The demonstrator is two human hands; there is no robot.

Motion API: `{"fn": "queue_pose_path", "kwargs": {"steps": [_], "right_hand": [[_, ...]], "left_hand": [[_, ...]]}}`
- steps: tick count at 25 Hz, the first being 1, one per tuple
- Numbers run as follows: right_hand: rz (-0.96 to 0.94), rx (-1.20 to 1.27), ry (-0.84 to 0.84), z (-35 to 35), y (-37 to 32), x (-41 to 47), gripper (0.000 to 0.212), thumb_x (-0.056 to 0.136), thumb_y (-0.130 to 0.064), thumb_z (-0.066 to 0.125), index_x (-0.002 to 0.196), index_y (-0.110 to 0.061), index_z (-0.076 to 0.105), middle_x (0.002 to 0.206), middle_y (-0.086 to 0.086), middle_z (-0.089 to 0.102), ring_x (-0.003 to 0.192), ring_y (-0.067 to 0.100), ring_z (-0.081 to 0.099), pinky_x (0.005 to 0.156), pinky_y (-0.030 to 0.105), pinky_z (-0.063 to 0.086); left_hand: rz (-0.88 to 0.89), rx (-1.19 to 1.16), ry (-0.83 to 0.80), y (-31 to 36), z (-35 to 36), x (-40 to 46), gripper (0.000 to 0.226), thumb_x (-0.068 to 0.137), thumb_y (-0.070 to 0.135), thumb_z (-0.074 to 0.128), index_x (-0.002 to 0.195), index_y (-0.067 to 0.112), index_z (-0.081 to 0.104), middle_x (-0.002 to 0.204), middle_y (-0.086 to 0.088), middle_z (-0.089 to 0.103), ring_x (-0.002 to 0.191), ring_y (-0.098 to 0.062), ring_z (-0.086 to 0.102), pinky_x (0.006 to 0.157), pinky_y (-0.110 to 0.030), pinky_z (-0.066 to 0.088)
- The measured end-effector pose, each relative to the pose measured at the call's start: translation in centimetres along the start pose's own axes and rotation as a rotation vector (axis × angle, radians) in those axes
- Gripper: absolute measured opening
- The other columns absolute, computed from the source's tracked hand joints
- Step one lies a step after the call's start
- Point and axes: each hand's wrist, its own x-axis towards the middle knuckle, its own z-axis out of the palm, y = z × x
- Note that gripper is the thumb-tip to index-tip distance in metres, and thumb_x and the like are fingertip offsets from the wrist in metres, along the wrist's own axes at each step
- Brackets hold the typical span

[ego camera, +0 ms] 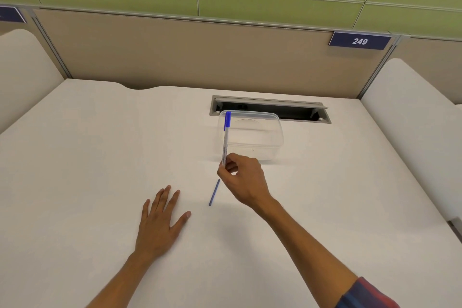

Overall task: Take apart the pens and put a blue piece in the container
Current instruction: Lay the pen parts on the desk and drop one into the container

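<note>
My right hand (243, 180) pinches the lower end of a white pen (225, 144) with a blue cap on top, holding it nearly upright just in front of the clear plastic container (271, 142). The container looks empty and stands near the desk's back. A thin blue ink refill (214, 192) lies on the desk just left of my right hand, slightly tilted. My left hand (160, 220) rests flat on the desk with fingers spread, holding nothing, to the left of the refill.
A white desk (87, 157) spans the view. An open cable slot (270, 107) with a grey frame sits behind the container. Beige partition panels enclose the back, and white rounded dividers stand at the left and right sides.
</note>
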Motion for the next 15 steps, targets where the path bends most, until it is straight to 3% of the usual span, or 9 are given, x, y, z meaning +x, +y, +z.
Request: {"fn": "queue_pose_path", "kwargs": {"steps": [4,8,10,12,15], "right_hand": [[0.021,-0.029,-0.062,0.0,1.6,-2.2,0.016,0.085,-0.040,0.064,0.085,-0.025,0.070,0.075,-0.009,0.072,0.071,0.008,0.065,0.069,0.030,0.054],[0.055,-0.058,-0.096,0.2,3.2,-4.0,0.018,0.088,-0.044,0.065,0.092,-0.027,0.071,0.077,-0.008,0.069,0.073,0.010,0.063,0.067,0.029,0.049],[0.074,-0.080,-0.094,0.3,3.8,-4.5,0.019,0.088,-0.046,0.065,0.092,-0.028,0.072,0.080,-0.007,0.067,0.075,0.010,0.061,0.069,0.031,0.049],[0.067,-0.109,-0.112,0.5,4.3,-4.9,0.021,0.088,-0.047,0.065,0.093,-0.028,0.074,0.083,-0.007,0.066,0.074,0.009,0.058,0.069,0.030,0.048],[0.043,-0.101,-0.179,1.1,4.6,-5.3,0.025,0.088,-0.048,0.065,0.095,-0.027,0.076,0.086,-0.007,0.066,0.075,0.008,0.057,0.065,0.024,0.044]], "left_hand": [[-0.039,-0.060,-0.014,0.4,-0.4,0.4,0.089,0.078,0.081,0.017,0.145,0.026,0.038,0.159,0.003,0.023,0.147,-0.013,0.015,0.119,-0.042,0.006],[-0.078,-0.177,0.090,2.1,-1.2,0.5,0.070,0.083,0.061,0.040,0.138,0.017,0.046,0.155,-0.006,0.032,0.139,-0.026,0.035,0.114,-0.048,0.026],[0.006,-0.184,0.214,3.5,-1.7,0.1,0.066,0.086,0.053,0.044,0.139,0.016,0.043,0.154,-0.008,0.033,0.134,-0.027,0.040,0.106,-0.044,0.035],[0.166,-0.147,0.287,4.7,-2.1,-0.2,0.065,0.088,0.044,0.051,0.145,0.016,0.036,0.156,-0.010,0.030,0.137,-0.023,0.036,0.104,-0.037,0.035],[0.449,-0.054,0.266,6.0,-2.5,0.2,0.050,0.094,0.035,0.050,0.141,0.016,0.045,0.148,-0.008,0.044,0.138,-0.022,0.037,0.110,-0.040,0.031]]}}
